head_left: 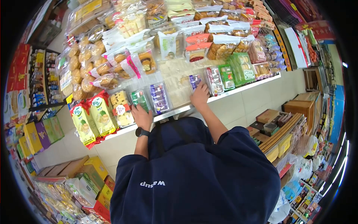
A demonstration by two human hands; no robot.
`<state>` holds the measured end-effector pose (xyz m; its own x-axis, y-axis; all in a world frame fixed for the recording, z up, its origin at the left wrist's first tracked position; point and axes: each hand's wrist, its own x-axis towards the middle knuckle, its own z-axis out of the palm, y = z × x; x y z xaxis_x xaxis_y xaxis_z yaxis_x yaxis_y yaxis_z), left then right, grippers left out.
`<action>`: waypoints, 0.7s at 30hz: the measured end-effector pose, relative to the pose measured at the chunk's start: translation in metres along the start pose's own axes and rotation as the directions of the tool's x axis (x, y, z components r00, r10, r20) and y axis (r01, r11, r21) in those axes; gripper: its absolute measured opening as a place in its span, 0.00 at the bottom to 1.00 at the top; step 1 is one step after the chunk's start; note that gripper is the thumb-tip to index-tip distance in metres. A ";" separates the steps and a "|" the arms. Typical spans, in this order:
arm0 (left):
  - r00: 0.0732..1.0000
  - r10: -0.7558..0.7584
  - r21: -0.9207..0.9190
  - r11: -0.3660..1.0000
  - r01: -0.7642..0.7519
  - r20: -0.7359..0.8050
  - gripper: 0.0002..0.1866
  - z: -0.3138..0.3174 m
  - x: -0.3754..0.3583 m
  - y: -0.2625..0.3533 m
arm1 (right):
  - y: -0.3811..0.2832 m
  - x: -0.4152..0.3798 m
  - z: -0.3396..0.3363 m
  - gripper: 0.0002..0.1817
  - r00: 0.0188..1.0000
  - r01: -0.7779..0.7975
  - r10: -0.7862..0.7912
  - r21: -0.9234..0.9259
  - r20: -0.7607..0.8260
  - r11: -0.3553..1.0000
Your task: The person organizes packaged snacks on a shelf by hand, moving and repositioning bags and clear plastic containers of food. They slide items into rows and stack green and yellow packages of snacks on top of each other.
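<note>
My left hand (142, 117), with a dark watch at the wrist, has its fingers curled on the near end of a green snack packet (139, 98). Just right of that packet lies a purple snack packet (159, 98) in clear wrapping. My right hand (200, 95) grips the near end of another purple packet (194, 81), its fingers partly covering it. Beside it stand a red-and-white packet (215, 81) and a green packet (226, 76). A cookie packet (121, 108) sits left of my left hand.
Many bagged breads and pastries (227, 30) fill the back of the display table. Two yellow-green bags (84, 122) stand at its left end. A white front edge (244, 87) runs close to my body. Stacked boxes (268, 116) and shelves flank the tiled floor.
</note>
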<state>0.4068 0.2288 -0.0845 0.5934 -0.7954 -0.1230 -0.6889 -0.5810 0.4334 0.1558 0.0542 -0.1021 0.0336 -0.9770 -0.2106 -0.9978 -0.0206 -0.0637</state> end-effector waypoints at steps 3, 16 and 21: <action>1.000 -0.004 0.014 1.000 0.004 -0.002 0.36 -0.003 -0.002 0.003 | -0.048 -0.023 -0.005 0.57 0.970 0.242 -0.240 0.170 -0.032 0.955; 1.000 -0.023 0.006 1.000 0.023 -0.018 0.36 0.002 -0.002 0.004 | -0.132 -0.045 -0.005 0.60 0.894 0.297 -0.394 0.378 0.211 0.877; 0.999 0.001 0.009 1.000 -0.001 -0.035 0.36 0.004 -0.002 0.000 | -0.050 -0.003 -0.023 0.62 0.920 0.391 -0.377 0.316 -0.109 0.864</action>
<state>0.4042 0.2299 -0.0880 0.6071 -0.7894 -0.0908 -0.6930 -0.5819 0.4256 0.2039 0.0534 -0.0753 0.4006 -0.9141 -0.0636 -0.8310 -0.3332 -0.4455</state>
